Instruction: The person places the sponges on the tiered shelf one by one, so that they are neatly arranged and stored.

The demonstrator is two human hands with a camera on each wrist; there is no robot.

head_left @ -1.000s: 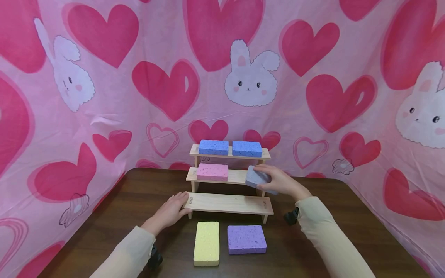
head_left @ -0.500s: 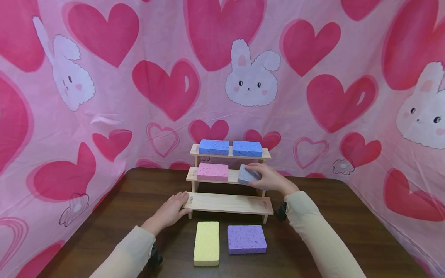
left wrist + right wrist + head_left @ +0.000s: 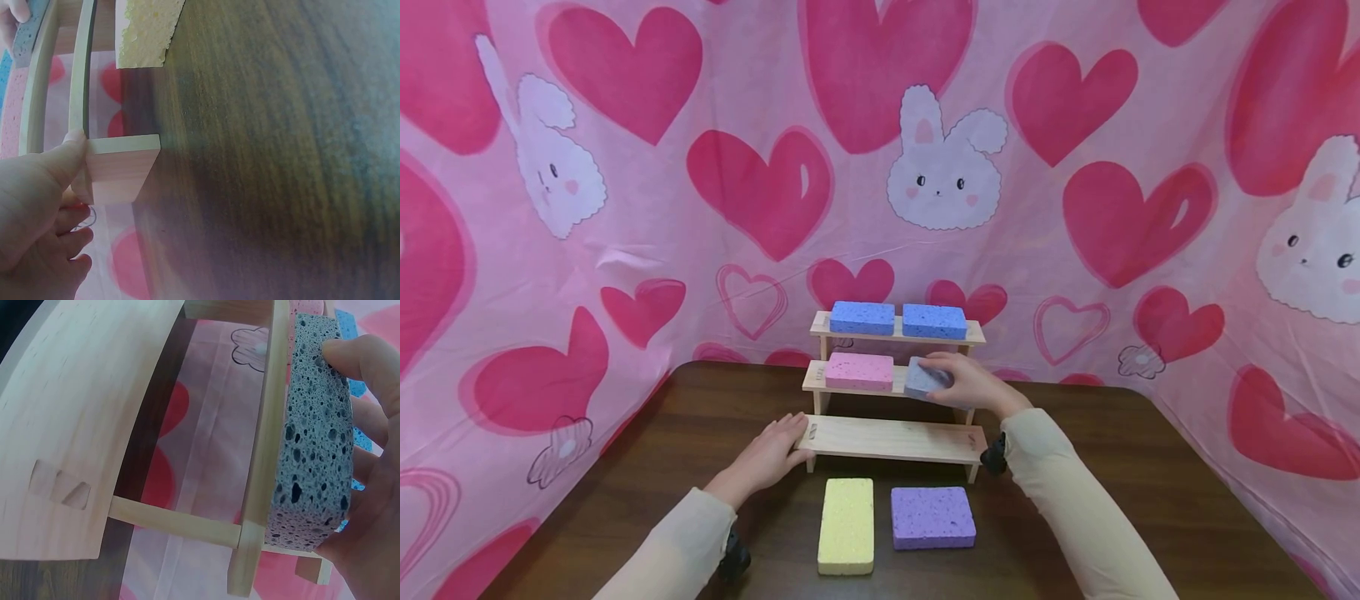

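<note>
A three-tier wooden stand [image 3: 880, 437] is on the table. My left hand [image 3: 767, 457] holds the left end of its lowest tier, with the thumb [image 3: 74, 150] on the board's edge. My right hand [image 3: 972, 383] holds a grey-blue sponge [image 3: 921, 379] at the right half of the middle tier; in the right wrist view, the thumb presses the porous sponge [image 3: 312, 425] near its upper end. A pink sponge [image 3: 859, 372] lies just left of it on the same tier. Two blue sponges [image 3: 862, 317] sit side by side on the top tier.
In front of the stand, a yellow sponge [image 3: 846, 527] lies lengthwise and a purple sponge [image 3: 932, 517] crosswise on the dark wood table [image 3: 1075, 483]. A pink cloth [image 3: 865, 200] with hearts and rabbits hangs behind and around the table.
My right hand has moved left with the grey-blue sponge, bringing it over the middle tier and closer to the pink sponge. The left hand has stayed in place.
</note>
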